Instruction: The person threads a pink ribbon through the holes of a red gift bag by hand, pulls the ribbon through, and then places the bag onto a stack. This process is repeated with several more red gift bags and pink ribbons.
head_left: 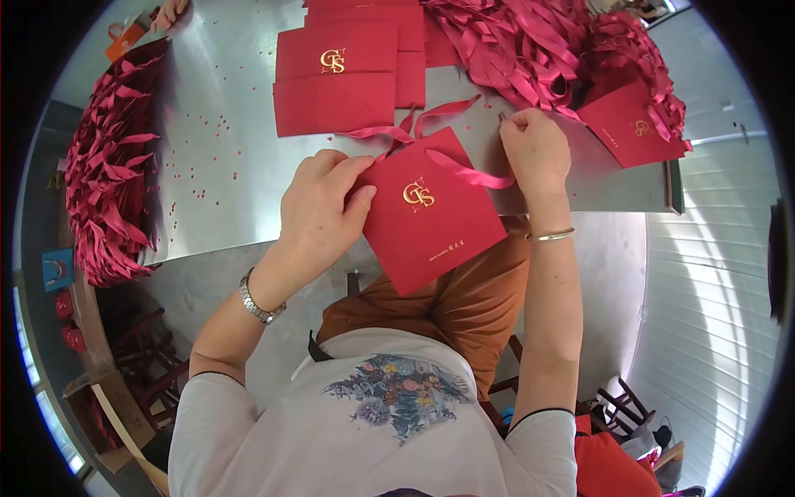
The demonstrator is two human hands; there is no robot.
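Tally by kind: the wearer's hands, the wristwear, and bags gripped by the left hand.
Hands: 2 (left hand, right hand)
Watch: 1
Bangle: 1
Bag: 1
Total: 5

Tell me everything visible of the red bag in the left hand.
The red bag is flat and roughly square, of what looks like stiff paper, with a gold monogram above small gold lettering. Glossy pink-red ribbon trails from its top. It is askew over the table's near edge, lower corner towards the lap. The left hand pinches its upper left side; the right hand is apart from it, near the ribbon.
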